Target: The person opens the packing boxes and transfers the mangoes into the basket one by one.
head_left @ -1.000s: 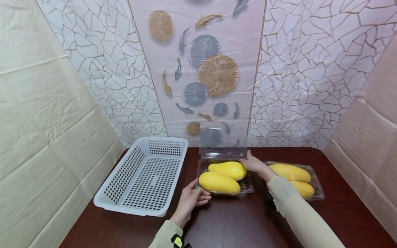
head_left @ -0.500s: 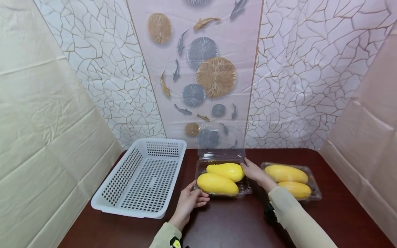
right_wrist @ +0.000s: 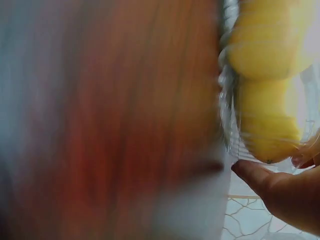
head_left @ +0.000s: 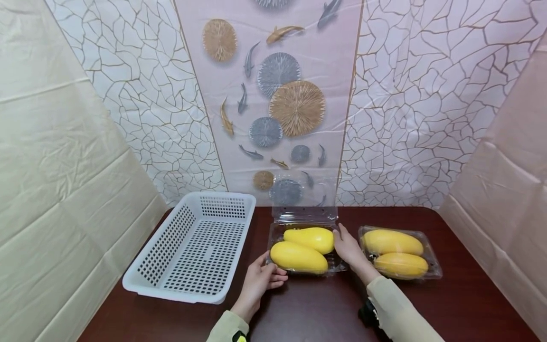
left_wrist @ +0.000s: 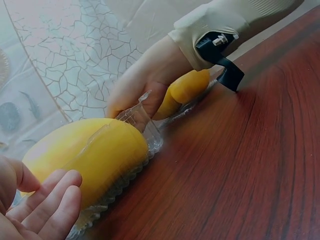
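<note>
A clear plastic clamshell box (head_left: 337, 263) lies on the table with its lid (head_left: 304, 197) raised at the back. Inside lie two smooth yellow fruits: a plain oblong one (head_left: 299, 258) in front and a narrow-necked, papaya-like one (head_left: 314, 239) behind. At the box's left front corner my left hand (head_left: 255, 284) holds the edge by thumb and forefinger, its other fingers (left_wrist: 59, 207) stretched along the front. My right hand (head_left: 351, 248) grips the right wall, with its thumb (right_wrist: 255, 172) low at the side and a fingertip up by the rim.
A white perforated plastic basket (head_left: 128, 281) stands on the left. To the right, a second clear box (head_left: 436, 268) holds two yellow fruits, partly beside my right forearm. A patterned cloth backdrop (head_left: 384, 104) hangs behind the dark red wooden table (head_left: 316, 313).
My right hand has slid from the box's back right corner toward me along its right side. My left hand keeps its place at the front corner. The camera view has shifted slightly.
</note>
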Tool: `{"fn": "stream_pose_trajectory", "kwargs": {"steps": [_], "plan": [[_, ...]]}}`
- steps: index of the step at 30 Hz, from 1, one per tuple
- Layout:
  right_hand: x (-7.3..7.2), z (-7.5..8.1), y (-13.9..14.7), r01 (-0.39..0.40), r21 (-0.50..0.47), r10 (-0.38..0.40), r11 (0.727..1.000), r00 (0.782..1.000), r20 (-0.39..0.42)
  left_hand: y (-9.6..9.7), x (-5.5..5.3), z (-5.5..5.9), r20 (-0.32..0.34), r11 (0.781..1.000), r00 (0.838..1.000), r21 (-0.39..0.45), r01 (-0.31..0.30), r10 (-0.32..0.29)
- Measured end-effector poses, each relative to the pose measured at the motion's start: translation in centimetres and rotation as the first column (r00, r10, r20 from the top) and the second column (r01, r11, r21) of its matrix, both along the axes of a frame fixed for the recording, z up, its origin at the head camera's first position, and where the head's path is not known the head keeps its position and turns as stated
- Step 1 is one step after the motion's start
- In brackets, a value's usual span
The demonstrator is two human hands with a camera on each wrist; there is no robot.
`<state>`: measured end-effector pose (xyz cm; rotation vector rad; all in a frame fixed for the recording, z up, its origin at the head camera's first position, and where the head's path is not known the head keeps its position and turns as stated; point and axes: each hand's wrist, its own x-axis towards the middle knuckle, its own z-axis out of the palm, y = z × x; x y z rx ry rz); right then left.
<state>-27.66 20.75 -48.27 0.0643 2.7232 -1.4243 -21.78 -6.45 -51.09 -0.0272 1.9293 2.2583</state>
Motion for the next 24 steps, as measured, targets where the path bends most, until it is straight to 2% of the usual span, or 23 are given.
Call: {"fn": "stream_pose_trajectory", "kwargs": {"steps": [5,16,19,22,24], "plan": [[0.5,-0.2,0.0,0.027,-0.088,-0.026,0.996,0.999,0.02,0.0,0.2,0.1,-0.001,1.0,1.0,0.005,0.0,0.0],[1.3,-0.2,-0.1,0.063,-0.21,-0.053,0.976,0.997,0.051,0.0,0.6,0.0,0.003,1.0,1.0,0.013,-0.008,0.008],[1.5,-0.1,-0.1,0.051,-0.29,-0.036,0.956,0.998,0.058,0.0,0.7,-0.1,0.009,1.0,1.0,0.013,-0.012,0.012],[1.7,-0.1,0.0,0.035,-0.388,-0.007,0.921,0.997,0.075,0.0,0.7,0.0,0.014,1.0,1.0,0.016,-0.016,0.015],[1.8,-0.2,0.1,0.003,-0.411,0.034,0.912,0.996,0.083,0.0,0.7,0.0,0.017,1.0,1.0,0.017,-0.017,0.017]]}}
